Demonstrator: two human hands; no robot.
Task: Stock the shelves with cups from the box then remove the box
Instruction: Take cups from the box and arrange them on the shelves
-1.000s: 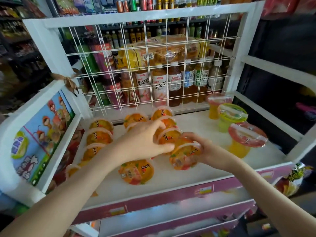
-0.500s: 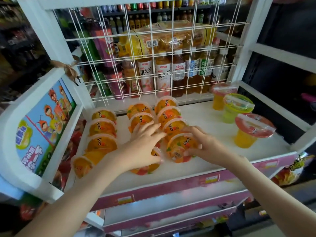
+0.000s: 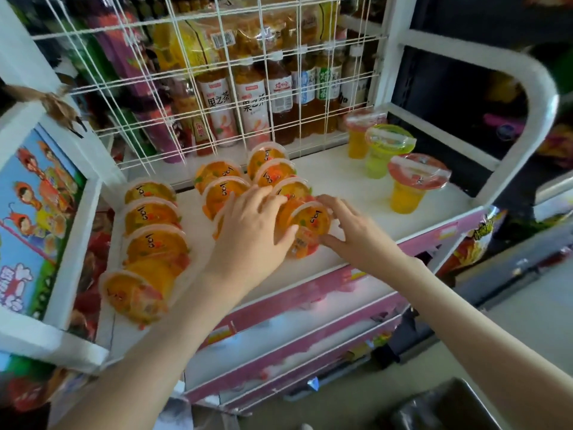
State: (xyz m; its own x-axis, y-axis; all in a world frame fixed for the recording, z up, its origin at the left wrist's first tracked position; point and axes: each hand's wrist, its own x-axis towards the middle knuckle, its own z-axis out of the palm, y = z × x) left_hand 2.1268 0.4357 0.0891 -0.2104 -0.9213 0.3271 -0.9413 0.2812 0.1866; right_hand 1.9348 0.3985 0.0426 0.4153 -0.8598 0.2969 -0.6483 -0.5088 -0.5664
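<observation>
- Three rows of orange fruit cups [image 3: 155, 243] lie on the white shelf [image 3: 356, 193], each tipped back on the one behind, lids facing the front edge.
- Both hands meet at the front cup [image 3: 310, 221] of the right-most row, which sits near the shelf's front edge and leans on its neighbour.
- Right hand [image 3: 353, 234]: the fingers curl over the cup's upper right rim and the thumb tucks under its lower side, so it pinches the cup from the right.
- Left hand [image 3: 251, 234]: the fingers are fairly straight and a little apart, laid across the middle row. Its thumb touches the front cup's left side, and as far as I can judge it grips nothing.
- That cup's axis runs front to back, tilted upward. The right hand is nearer and better placed — likely a small push back into line.
- Tall cups [image 3: 406, 184] stand well apart to the right. A dark shape [image 3: 449, 405] at lower right may be the box — too blurred to tell.
</observation>
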